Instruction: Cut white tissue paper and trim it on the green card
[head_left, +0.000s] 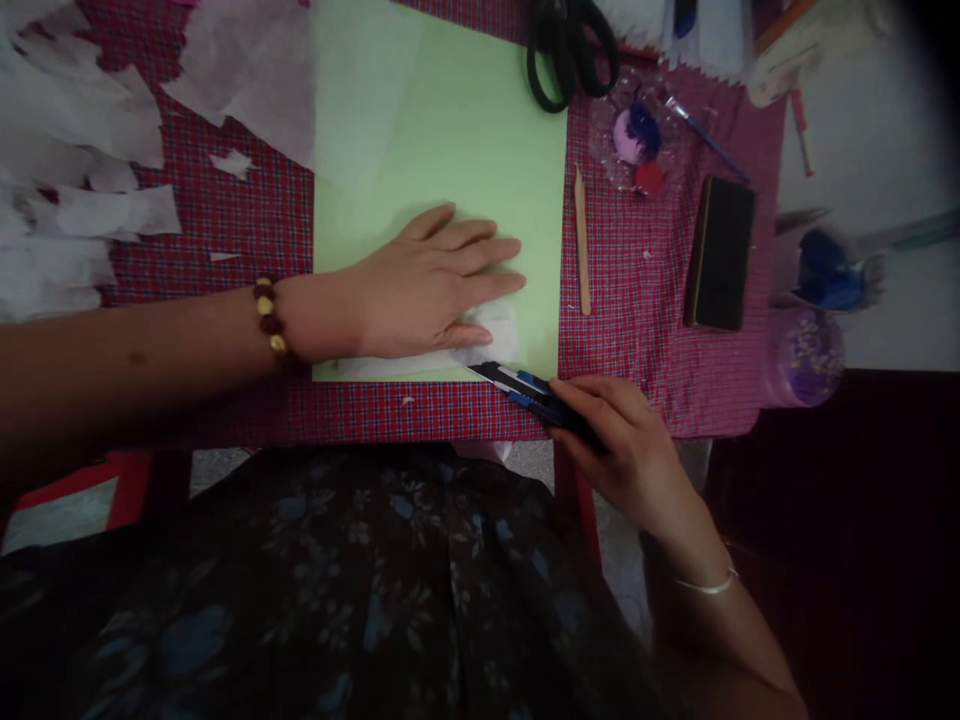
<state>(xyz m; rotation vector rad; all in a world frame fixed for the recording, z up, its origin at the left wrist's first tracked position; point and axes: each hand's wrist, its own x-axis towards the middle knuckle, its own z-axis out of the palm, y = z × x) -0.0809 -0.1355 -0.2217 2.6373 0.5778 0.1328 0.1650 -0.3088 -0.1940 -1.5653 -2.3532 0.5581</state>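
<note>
My left hand lies flat with fingers spread on a light green sheet. Beneath its thumb and palm is a thin white paper piece near the sheet's front edge, partly covered by the hand. My right hand is closed around a blue and black utility knife. The knife's blade points left, its tip at the white paper just below my left thumb; whether it presses in, I cannot tell. A translucent white sheet overlaps the green sheet's upper left.
Torn white papers cover the left of the checked tablecloth. Black-handled scissors rest at the top. To the right are a wooden stick, a paint dish, a paintbrush, a dark phone-like block and a purple container.
</note>
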